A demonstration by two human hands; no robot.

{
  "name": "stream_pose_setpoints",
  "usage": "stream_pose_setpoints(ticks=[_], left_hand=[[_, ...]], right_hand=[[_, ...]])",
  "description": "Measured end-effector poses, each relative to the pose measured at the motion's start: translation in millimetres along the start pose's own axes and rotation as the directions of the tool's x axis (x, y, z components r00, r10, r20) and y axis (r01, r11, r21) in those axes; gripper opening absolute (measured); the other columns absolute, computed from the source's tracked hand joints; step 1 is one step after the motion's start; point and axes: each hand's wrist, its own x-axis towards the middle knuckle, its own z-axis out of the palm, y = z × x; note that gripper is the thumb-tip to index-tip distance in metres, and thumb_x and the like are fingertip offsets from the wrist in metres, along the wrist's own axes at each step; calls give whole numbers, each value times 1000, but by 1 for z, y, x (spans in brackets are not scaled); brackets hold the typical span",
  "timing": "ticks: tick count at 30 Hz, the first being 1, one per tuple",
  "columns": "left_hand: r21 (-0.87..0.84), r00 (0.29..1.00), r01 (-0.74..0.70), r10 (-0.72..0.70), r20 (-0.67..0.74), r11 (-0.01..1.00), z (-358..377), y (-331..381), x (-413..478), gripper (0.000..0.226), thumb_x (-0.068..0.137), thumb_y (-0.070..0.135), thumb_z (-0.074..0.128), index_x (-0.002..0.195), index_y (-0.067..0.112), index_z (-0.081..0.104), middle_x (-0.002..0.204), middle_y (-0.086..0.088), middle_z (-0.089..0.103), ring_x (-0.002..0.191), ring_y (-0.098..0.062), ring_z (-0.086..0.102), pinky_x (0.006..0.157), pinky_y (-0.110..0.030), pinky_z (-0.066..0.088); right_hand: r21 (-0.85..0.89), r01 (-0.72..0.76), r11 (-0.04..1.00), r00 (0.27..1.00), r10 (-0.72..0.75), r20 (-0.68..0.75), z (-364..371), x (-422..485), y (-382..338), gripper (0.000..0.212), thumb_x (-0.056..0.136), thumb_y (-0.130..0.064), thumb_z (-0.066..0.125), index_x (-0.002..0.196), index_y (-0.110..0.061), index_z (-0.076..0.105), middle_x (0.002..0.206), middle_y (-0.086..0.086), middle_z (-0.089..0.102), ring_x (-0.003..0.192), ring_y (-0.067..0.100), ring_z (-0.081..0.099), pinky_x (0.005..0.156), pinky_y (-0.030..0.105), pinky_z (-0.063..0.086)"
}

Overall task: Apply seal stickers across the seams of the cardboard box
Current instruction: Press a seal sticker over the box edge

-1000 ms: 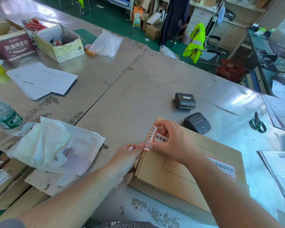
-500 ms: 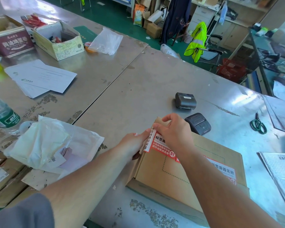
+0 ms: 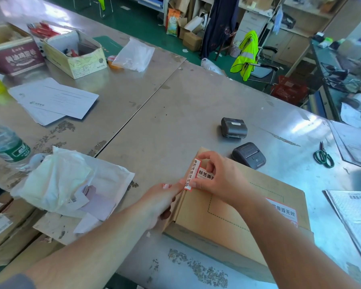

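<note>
A flat cardboard box (image 3: 238,217) lies on the metal table in front of me. A white seal sticker (image 3: 194,171) with a red border and black print sits at the box's top left edge, one end on the lid and the other standing up along the edge. My right hand (image 3: 219,178) rests on the lid and pinches this sticker between forefinger and thumb. My left hand (image 3: 161,201) lies against the box's left side, one fingertip touching the sticker's lower end. A second seal sticker (image 3: 283,212) is stuck at the lid's right edge.
Two small black label printers (image 3: 233,127) (image 3: 249,155) stand just beyond the box. Green scissors (image 3: 323,156) lie to the right. At left are crumpled white bags (image 3: 58,180), a water bottle (image 3: 6,144), paper sheets (image 3: 54,100) and open boxes (image 3: 75,54).
My right hand moved up to the box's far corner along the sticker, then came back down onto it. My left hand stayed at the box's left side.
</note>
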Motion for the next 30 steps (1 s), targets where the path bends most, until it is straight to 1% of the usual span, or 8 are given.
stream_pose_setpoints(ticks=[8, 14, 17, 20, 23, 26, 28, 30], left_hand=[[-111, 996, 46, -37, 76, 993, -22, -14, -29, 47, 85, 50, 68, 112, 12, 65, 71, 1, 35, 45, -10, 24, 49, -23, 29], [-204, 995, -54, 34, -97, 977, -28, 0, -35, 25, 86, 34, 73, 83, 17, 55, 69, 0, 38, 36, -8, 31, 56, -26, 34], [-243, 985, -134, 103, -136, 961, -23, 22, -44, 29, 88, 33, 71, 77, 20, 48, 64, 3, 32, 39, -9, 32, 56, -26, 36], [-243, 971, -224, 195, -134, 944, 0, 45, -54, 23, 92, 33, 67, 86, 15, 53, 66, 2, 37, 50, -12, 33, 55, -25, 40], [-224, 947, -322, 314, -72, 920, 35, 57, -61, 34, 97, 34, 57, 74, 10, 53, 59, -2, 43, 40, -11, 37, 56, -27, 48], [-98, 925, -379, 375, -58, 920, 66, 54, -61, 43, 96, 40, 56, 67, 8, 52, 51, -3, 45, 37, -12, 41, 54, -30, 49], [146, 886, -425, 444, -138, 893, 79, 50, -56, 41, 92, 44, 61, 71, 9, 57, 54, -3, 54, 43, -14, 48, 54, -32, 49], [433, 781, -427, 565, -265, 794, 87, 49, -50, 28, 90, 41, 62, 80, 14, 62, 67, -1, 64, 59, -19, 57, 57, -32, 44]], right_hand=[[10, -45, 999, 997, 45, -60, -1, -14, -9, 60, 68, -46, 88, 119, -31, 60, 92, -17, 50, 86, -6, 48, 71, 11, 34], [92, -156, 983, 975, 168, -144, -14, -45, -9, 36, 83, -45, 77, 111, -38, 55, 98, -13, 63, 91, 2, 59, 81, 25, 48], [136, -207, 969, 947, 234, -222, -30, -64, 0, 25, 88, -43, 72, 107, -38, 56, 95, -12, 66, 89, -2, 61, 73, 16, 45], [274, -269, 923, 910, 337, -243, -45, -79, 9, 21, 92, -41, 68, 110, -33, 60, 92, -10, 68, 85, 2, 63, 67, 17, 46], [417, -283, 864, 875, 411, -258, -57, -94, 20, 18, 95, -40, 64, 110, -29, 64, 89, -7, 72, 82, 9, 68, 66, 24, 52], [538, -253, 804, 845, 454, -281, -69, -115, 37, 7, 96, -33, 64, 101, -28, 67, 83, -10, 73, 77, 7, 68, 65, 22, 51], [584, -240, 775, 824, 480, -299, -77, -131, 51, 6, 96, -29, 63, 95, -27, 68, 79, -9, 72, 73, 8, 66, 70, 27, 53], [620, -241, 747, 804, 511, -303, -84, -148, 68, 7, 96, -26, 63, 92, -24, 69, 75, -10, 71, 69, 6, 64, 71, 28, 53]])
